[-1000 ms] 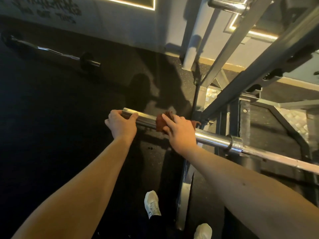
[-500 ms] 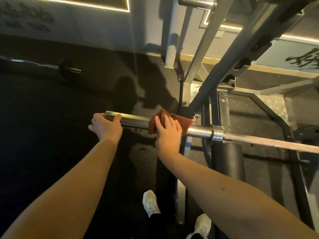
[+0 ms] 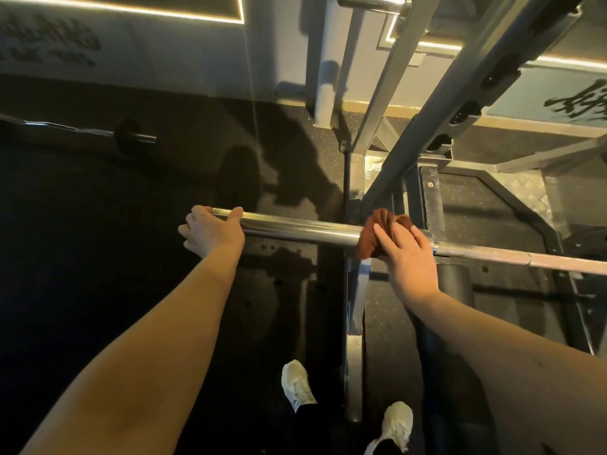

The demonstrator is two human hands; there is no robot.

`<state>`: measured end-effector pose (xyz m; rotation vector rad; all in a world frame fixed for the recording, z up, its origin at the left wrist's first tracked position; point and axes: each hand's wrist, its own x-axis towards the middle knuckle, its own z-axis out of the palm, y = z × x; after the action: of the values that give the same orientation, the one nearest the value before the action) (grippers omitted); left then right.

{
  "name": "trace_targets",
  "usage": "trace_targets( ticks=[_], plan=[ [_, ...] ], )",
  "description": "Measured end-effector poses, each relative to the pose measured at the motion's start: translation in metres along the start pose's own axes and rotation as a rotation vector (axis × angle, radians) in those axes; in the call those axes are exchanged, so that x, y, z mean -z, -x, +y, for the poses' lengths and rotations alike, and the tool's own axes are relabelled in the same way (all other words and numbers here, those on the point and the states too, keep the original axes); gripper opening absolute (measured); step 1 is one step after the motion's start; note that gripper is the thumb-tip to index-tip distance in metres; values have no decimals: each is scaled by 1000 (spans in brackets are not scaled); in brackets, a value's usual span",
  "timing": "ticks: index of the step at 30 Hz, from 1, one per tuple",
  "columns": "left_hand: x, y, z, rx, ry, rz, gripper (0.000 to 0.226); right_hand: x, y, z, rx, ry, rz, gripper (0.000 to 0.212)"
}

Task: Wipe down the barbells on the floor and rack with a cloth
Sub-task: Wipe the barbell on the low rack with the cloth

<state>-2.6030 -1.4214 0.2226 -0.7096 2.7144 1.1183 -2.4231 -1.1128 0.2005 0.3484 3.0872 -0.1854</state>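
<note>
A second barbell (image 3: 98,133) lies on the floor, far left. The left hand (image 3: 213,233) clasps the sleeve end of the racked barbell (image 3: 295,229), steadying it. The cloth (image 3: 377,231), clenched in the right hand (image 3: 410,254), has slid rightward to the collar by the rack (image 3: 460,103) — sleeve probably done, shaft next.

I'm in a gym: a chrome steel barbell (image 3: 295,229) lies before me across a grey steel rack with slotted uprights (image 3: 460,103), a thin second barbell with a small dark plate (image 3: 98,131) lies on the black speckled rubber floor (image 3: 98,224), and glowing light strips (image 3: 131,8) edge the wall
</note>
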Motion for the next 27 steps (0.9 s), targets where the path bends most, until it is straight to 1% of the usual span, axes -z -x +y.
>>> trace_targets(
  ticks=[3, 6, 9, 11, 15, 19, 21, 24, 25, 27],
  plan=[
    [3, -7, 3, -9, -44, -40, 62, -4, -7, -15, -35, 37, 17, 74],
    [9, -16, 2, -16, -51, -139, 68, -15, -12, -42, -137, 38, 12, 77],
    [10, -26, -2, 35, 33, -279, 71, -21, -17, -47, -178, -25, 31, 66],
    [7, -30, -1, 63, 133, -335, 65, -19, -21, -44, -180, -29, 25, 64],
    [8, -29, -2, 46, 207, -382, 56, -14, -28, -38, -170, -9, -27, 67],
    [21, -37, -9, 44, 216, -531, 46, -5, -34, -33, -161, -33, -94, 61],
    [28, -42, -14, 16, 167, -582, 45, 3, -42, -26, -134, -65, -170, 60],
    [33, -44, -18, -2, 108, -623, 46, 16, -55, -15, -116, -114, -333, 62],
    [33, -44, -19, 3, 87, -629, 46, 16, -55, -15, -118, -114, -347, 62],
    [32, -42, -20, 23, 77, -628, 46, 13, -46, -28, -152, -116, -280, 60]
  ],
)
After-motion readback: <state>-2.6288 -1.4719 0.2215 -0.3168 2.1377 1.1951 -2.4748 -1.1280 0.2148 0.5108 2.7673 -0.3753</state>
